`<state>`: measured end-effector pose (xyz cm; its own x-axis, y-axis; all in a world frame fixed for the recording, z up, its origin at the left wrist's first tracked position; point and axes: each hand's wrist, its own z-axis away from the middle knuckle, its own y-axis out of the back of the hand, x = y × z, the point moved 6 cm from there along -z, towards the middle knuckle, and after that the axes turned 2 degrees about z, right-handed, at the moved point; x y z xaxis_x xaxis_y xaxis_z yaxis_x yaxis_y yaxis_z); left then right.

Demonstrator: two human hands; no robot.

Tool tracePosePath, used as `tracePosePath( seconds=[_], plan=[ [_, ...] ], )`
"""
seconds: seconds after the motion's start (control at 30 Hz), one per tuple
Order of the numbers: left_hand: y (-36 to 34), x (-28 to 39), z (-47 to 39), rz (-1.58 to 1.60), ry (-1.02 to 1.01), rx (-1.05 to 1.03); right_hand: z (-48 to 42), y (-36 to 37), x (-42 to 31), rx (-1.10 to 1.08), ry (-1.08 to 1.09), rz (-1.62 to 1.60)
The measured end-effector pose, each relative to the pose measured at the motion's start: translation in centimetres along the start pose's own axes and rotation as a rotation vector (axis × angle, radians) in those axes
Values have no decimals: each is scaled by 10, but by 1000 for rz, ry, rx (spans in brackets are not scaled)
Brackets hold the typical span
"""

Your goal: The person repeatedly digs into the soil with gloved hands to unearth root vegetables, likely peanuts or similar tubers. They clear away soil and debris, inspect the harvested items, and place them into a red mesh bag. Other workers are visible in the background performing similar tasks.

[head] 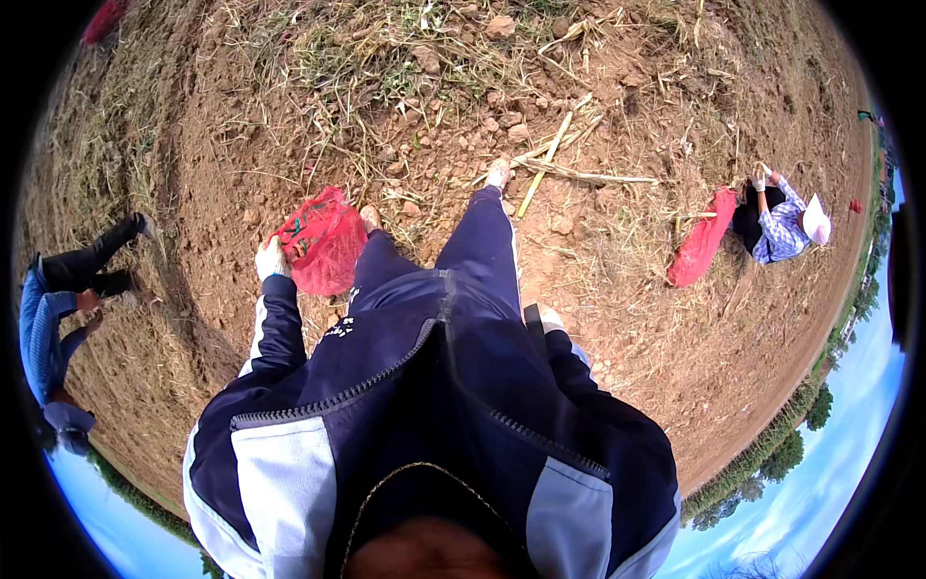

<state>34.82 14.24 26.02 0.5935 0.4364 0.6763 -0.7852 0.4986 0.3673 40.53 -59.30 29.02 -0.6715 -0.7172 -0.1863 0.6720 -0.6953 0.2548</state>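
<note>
My left hand [272, 259], in a pale work glove, grips the rim of a red mesh sack [329, 264] beside my left leg. The sack's mouth gapes, with some green strands near the rim; whether anything lies inside is hard to tell. My right hand [552, 319], gloved too, hangs by my right thigh and is mostly hidden by the sleeve. A dark flat strip [534, 326] shows right beside it, and I cannot tell if the hand touches it. Dry stalks [553, 163] lie crossed on the soil in front of my right foot [499, 174].
To the right, a person in a white hat [785, 217] crouches behind a filled-looking red mesh sack [702, 239]. Another person in blue [54, 326] bends over at the left. Clods and dry weeds [405, 72] cover the ground ahead. Another red item [103, 22] lies far left.
</note>
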Motion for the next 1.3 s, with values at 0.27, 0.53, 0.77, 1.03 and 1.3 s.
tracePosePath(
  seconds=[0.27, 0.53, 0.77, 1.03, 1.3],
  plan=[
    [-25, 25, 63, -68, -52, 91, -112, 74, -46, 94, 196, -145],
    [-147, 87, 231, -52, 18, 63, -196, 227, -186, 91, 379, -95],
    [-272, 65, 129, -229, 51, -23, -285, 142, -192, -42, 223, -44],
    [-375, -51, 27, -324, 230, -201, -325, 42, -150, 107, 95, -8],
    [-399, -111, -23, -280, 342, -626, -242, -57, -78, 151, -184, 98]
  ],
)
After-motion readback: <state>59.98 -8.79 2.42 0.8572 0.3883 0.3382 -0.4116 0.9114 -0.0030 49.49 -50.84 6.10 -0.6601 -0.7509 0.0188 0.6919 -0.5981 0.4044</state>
